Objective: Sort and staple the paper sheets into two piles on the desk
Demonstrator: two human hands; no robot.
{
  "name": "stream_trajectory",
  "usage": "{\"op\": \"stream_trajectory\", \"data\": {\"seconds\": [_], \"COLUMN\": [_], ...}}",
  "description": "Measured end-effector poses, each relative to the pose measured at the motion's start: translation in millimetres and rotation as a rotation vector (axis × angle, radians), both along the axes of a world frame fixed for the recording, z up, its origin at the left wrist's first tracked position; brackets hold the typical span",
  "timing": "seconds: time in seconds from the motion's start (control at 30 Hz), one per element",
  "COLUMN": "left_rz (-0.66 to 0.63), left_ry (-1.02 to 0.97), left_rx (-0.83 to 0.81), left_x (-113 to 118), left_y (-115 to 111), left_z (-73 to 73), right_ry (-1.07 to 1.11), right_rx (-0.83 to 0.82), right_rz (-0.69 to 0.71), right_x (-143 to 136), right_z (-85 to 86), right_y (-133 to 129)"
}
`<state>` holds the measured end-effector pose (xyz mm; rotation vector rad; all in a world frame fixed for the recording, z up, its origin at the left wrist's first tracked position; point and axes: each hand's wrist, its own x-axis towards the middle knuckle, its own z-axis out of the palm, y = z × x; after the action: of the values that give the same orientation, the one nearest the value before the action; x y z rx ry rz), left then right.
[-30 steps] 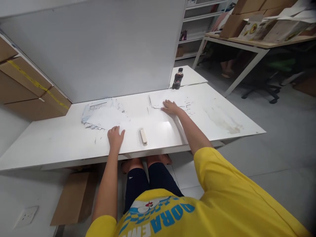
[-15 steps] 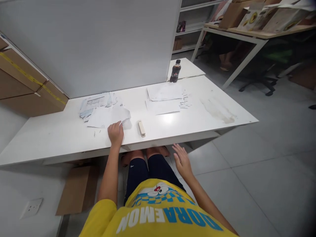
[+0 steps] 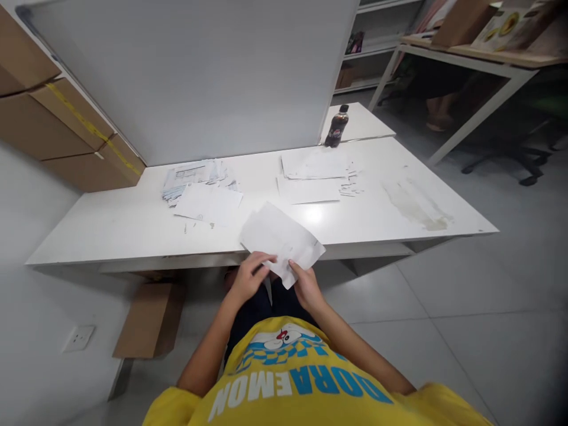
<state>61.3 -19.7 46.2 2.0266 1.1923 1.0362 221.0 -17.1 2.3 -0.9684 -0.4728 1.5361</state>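
A white, slightly creased sheet of paper is tilted over the front edge of the desk, in front of my body. My right hand is closed on its near right side, with the thumb on top. At the near left edge, my left hand has its fingers against the same sheet, the index finger lying over the paper. A messy paper pile lies to the left, with a white sheet on top. Further right is a neater paper stack. The stapler is out of sight.
A dark soda bottle stands at the back by the whiteboard. Cardboard boxes fill the left end of the white desk. Small paper scraps and a brownish smear mark the right side. Below sits another box.
The sheet has come off the left pile towards me and to the right. My right hand has risen from beside the desk to grip it. The stapler no longer shows.
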Motion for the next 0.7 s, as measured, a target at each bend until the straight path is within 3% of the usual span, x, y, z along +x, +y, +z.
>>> {"op": "stream_trajectory", "data": {"seconds": [0.07,0.17,0.27,0.37,0.53,0.63,0.7], "left_rz": [0.202,0.495,0.528,0.447,0.468,0.460,0.537], "left_ry": [0.001,0.279,0.502,0.661,0.816,0.791,0.648], "left_rx": [-0.007,0.004,-0.081,-0.042,0.085,0.144,0.198], "left_x": [-26,-61,-84,-89,-78,-74,-72], "left_y": [25,60,76,68,35,25,21], "left_z": [2.5,-3.8,-14.7,-20.9,-20.5,-20.1,-18.0], "right_ry": [-0.018,-0.054,-0.101,-0.118,-0.089,-0.094,-0.119], "right_rx": [-0.057,-0.102,-0.099,-0.139,-0.228,-0.246,-0.225], "right_rz": [-0.031,-0.036,-0.013,-0.022,-0.036,-0.040,-0.027], "right_x": [3,11,18,24,33,37,40], "right_z": [-7.6,-20.5,-31.0,-38.1,-42.6,-41.0,-38.5], "right_y": [4,2,-8,-16,-18,-12,-7]}}
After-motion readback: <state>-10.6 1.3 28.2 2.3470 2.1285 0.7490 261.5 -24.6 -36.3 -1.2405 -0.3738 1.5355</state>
